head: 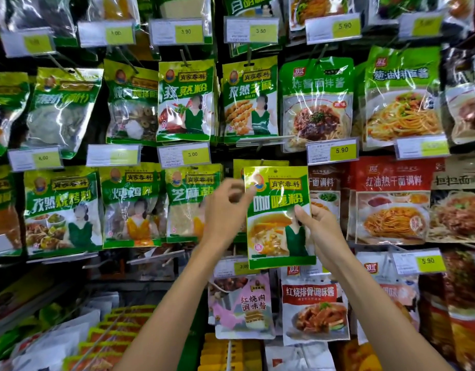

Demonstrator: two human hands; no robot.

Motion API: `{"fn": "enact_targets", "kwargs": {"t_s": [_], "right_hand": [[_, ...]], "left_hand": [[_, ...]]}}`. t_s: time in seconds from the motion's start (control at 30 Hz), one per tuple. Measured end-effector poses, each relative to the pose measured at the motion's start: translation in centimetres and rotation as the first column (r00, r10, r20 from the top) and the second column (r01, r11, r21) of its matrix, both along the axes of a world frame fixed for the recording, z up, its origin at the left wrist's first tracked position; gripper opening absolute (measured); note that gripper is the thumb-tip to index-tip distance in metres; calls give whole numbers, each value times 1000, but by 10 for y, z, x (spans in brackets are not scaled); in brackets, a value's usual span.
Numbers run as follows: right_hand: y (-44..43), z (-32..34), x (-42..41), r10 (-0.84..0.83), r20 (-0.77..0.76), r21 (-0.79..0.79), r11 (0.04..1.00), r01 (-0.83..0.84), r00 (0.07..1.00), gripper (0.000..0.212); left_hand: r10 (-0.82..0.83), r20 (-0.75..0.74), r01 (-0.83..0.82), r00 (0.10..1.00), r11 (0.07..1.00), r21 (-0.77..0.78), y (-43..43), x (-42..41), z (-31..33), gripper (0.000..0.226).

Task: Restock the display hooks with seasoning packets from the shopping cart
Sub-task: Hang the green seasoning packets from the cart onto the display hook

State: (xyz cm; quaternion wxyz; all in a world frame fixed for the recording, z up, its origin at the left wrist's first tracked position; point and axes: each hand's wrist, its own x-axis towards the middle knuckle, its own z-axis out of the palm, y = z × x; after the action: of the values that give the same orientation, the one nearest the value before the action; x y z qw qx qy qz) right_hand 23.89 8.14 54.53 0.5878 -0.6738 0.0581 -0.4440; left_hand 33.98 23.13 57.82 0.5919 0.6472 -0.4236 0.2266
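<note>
One view only: head cam, wide-angle. It faces the display (223,156) nearly square-on, tilted slightly down, so lower packs (116,333) show at bottom left. Close in: hanging stock fills the frame edge to edge. Forearms enter from the bottom; left hand (225,202) and right hand (322,226) sit mid-frame at the packet (278,218).

We're in a shop aisle here: rows of seasoning packets (185,100) hang from wall hooks (183,58), with yellow price tags (332,151) clipped beneath every row.
</note>
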Motion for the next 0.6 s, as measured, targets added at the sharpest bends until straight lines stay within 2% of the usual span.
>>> {"fn": "enact_targets", "kwargs": {"t_s": [0.07, 0.17, 0.23, 0.33, 0.6], "right_hand": [[-7, 0, 1, -29, 0, -19, 999, 29, 1000, 24], [-13, 3, 7, -44, -4, -47, 998, 44, 999, 25], [-14, 9, 14, -49, -8, -56, 997, 48, 999, 24], [-13, 17, 25, -63, -11, -67, 996, 62, 998, 27], [-7, 27, 41, -138, -14, -20, 990, 138, 990, 28]], "left_hand": [[252, 244, -216, 936, 962, -165, 2, 4, 25, 20], [466, 499, -373, 731, 884, -281, -4, 10, 59, 25], [466, 611, -398, 640, 881, -255, -11, 12, 75, 29], [421, 716, -413, 556, 888, -202, -17, 18, 87, 30], [349, 796, -400, 495, 905, -149, -15, 25, 80, 26]]}}
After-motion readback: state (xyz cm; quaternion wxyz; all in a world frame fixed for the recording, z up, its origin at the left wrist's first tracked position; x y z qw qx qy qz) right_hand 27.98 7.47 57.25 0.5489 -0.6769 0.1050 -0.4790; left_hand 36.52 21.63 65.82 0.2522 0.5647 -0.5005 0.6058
